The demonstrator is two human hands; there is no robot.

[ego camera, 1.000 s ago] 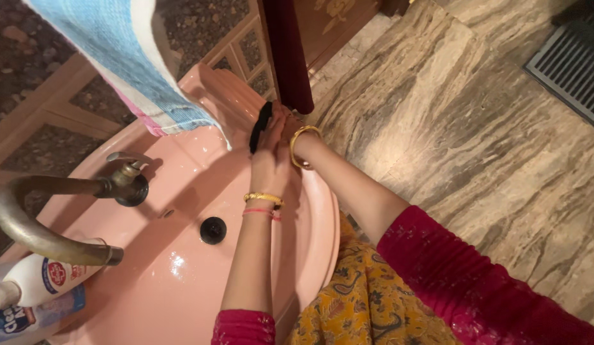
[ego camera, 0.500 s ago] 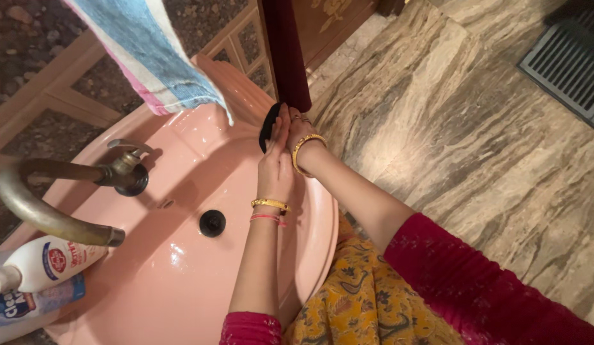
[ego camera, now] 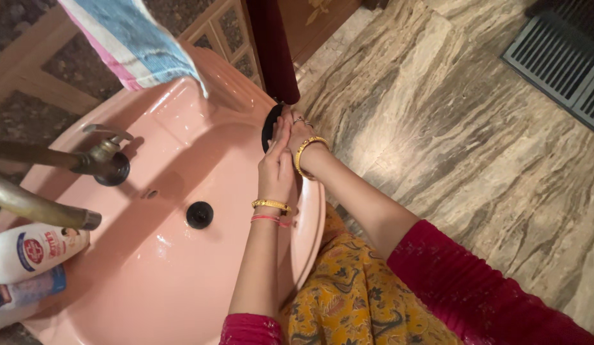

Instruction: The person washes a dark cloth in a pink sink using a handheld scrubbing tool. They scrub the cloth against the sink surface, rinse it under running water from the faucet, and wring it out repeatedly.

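Note:
My left hand [ego camera: 277,167] and my right hand [ego camera: 301,132] are pressed palm to palm over the right rim of a pink washbasin [ego camera: 182,128]. A flat black oval object [ego camera: 269,125] is held between them, its upper edge sticking out past the fingers. It may be a bar of soap; I cannot tell. Gold bangles sit on both wrists, and a thin pink band on the left one. My sleeves are red.
A brass tap [ego camera: 48,204] with a handle [ego camera: 108,160] reaches over the basin from the left. The black drain [ego camera: 199,214] lies mid-basin. A white bottle [ego camera: 35,250] and a blue-capped one stand at the left. A striped towel [ego camera: 134,41] hangs above. Marble floor and a grate [ego camera: 558,57] lie right.
My hands stay pressed on the black object at the basin rim, barely shifting. The view has swung a little, so the towel and tap sit differently in frame.

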